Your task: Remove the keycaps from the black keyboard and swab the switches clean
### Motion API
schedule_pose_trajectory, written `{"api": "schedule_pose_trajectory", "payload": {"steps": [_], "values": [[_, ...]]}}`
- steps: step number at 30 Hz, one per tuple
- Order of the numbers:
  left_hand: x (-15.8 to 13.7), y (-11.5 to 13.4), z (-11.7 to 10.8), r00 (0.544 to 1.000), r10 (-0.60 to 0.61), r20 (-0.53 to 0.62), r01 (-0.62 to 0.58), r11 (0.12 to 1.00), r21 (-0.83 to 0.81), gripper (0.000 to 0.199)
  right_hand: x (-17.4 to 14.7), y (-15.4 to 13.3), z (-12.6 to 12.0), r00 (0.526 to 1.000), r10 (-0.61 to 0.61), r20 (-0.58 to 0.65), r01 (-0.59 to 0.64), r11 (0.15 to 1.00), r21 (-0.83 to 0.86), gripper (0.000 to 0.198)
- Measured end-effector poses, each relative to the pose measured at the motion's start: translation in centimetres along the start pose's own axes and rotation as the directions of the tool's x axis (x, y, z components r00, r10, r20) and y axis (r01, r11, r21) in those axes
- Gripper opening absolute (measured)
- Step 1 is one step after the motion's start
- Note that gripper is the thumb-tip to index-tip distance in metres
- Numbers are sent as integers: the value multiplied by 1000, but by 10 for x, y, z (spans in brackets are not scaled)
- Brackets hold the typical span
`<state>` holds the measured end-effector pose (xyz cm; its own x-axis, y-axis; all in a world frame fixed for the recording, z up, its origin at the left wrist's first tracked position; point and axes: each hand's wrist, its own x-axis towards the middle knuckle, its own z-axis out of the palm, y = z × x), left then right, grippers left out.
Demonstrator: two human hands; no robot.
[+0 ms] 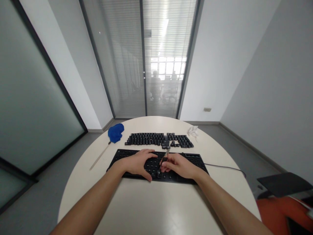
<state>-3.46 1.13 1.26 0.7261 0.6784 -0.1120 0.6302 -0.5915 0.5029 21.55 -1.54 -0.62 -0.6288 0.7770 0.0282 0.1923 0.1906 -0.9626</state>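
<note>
One slim tool [167,153] (type unclear) sits pinched in the right hand [181,165], angled down at the black keyboard [152,165], where the left hand [137,162] rests spread open; the step seems close tip work, next calling for steady bracing; beyond lie loose keycaps [144,139]

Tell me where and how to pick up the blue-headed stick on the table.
Probably best by the middle of its slim pale handle, pinched from above by the left hand: the handle lies bare and angled back toward the person, apart from the keyboard, while the blue head is broad.
</note>
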Motion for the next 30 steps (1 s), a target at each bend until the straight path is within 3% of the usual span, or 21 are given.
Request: {"api": "schedule_pose_trajectory", "payload": {"steps": [9, 16, 30], "values": [[0, 1, 0, 998, -9, -62, 4, 996, -84, 86, 0, 7, -7, 997, 11, -82, -10, 1000, 8, 37], [8, 13, 0, 963, 184, -199, -221, 957, -185, 26, 1, 2, -10, 980, -4, -200, 11, 999, 34, 40], [12, 25, 1, 967, 113, -229, -185, 928, -322, 23, 2, 7, -16, 967, -5, -256, 58, 979, 197, 43]]}}
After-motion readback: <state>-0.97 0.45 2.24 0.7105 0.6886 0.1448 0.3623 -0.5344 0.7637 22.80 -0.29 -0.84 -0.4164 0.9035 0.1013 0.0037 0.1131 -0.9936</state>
